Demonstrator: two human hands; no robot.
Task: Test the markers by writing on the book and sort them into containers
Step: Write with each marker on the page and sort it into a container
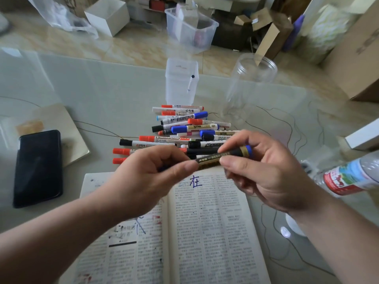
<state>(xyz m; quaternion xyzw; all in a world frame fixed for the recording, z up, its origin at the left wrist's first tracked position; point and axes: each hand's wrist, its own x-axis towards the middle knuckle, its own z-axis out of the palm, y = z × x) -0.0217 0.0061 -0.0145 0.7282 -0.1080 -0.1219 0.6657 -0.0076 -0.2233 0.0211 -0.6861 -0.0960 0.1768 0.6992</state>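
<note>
Black and gold, with a blue band at its right end, a slim marker pen (223, 155) is held level above the far edge of an open printed book (205, 232) by a person at a pale glass-topped table (102, 89). The left hand (147, 173) pinches the pen's left end between thumb and curled fingers. The right hand (264, 171) pinches the barrel between thumb and forefinger, its other fingers loosely bent. The end inside the left hand is hidden and blurred, so whether a cap sits on it cannot be told.

On the book's right page, just below the pen, a blue handwritten character (195, 181) stands out among the print. Red and blue ink marks dot the left page.

Just beyond the hands lies a heap of whiteboard markers (184, 128) with red, blue and black caps. Farther off stand two containers: a square clear plastic tub (181, 95), with one white marker (190, 83) leaning inside, and to its right a round clear plastic jar (250, 78).

At the left, a black smartphone (38, 167) lies partly on a beige notebook (61, 124). At the right edge, a clear plastic water bottle (348, 177) with a red label shows beside the right wrist.
</note>
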